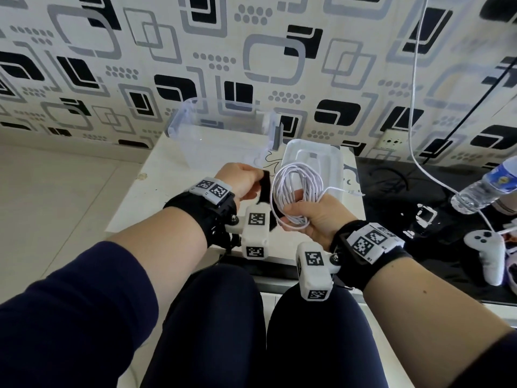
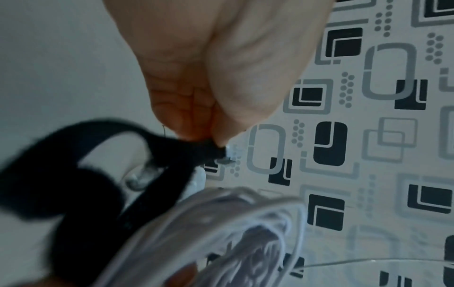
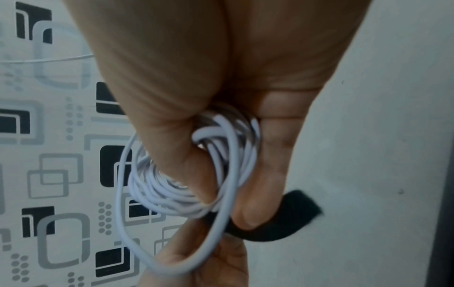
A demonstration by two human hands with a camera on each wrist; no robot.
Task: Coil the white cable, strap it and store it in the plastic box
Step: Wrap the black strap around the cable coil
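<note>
My right hand (image 1: 305, 217) grips the coiled white cable (image 1: 293, 189) above the small white table, with thumb and fingers curled round the bundle (image 3: 221, 159). One cable end (image 1: 355, 193) sticks out to the right. My left hand (image 1: 246, 180) pinches one end of a black strap (image 1: 264, 189) just left of the coil. The strap (image 2: 86, 174) loops down under the coil, and its other part (image 3: 282, 219) lies under my right fingers. The clear plastic box (image 1: 223, 138) stands open behind the hands, and its lid (image 1: 313, 158) lies to its right.
A patterned wall rises close behind the small white table (image 1: 156, 189). To the right, a black surface (image 1: 419, 191) carries a water bottle (image 1: 486, 189), a white game controller (image 1: 486, 253) and a hanging white cord (image 1: 414, 93). My knees sit below the table's front edge.
</note>
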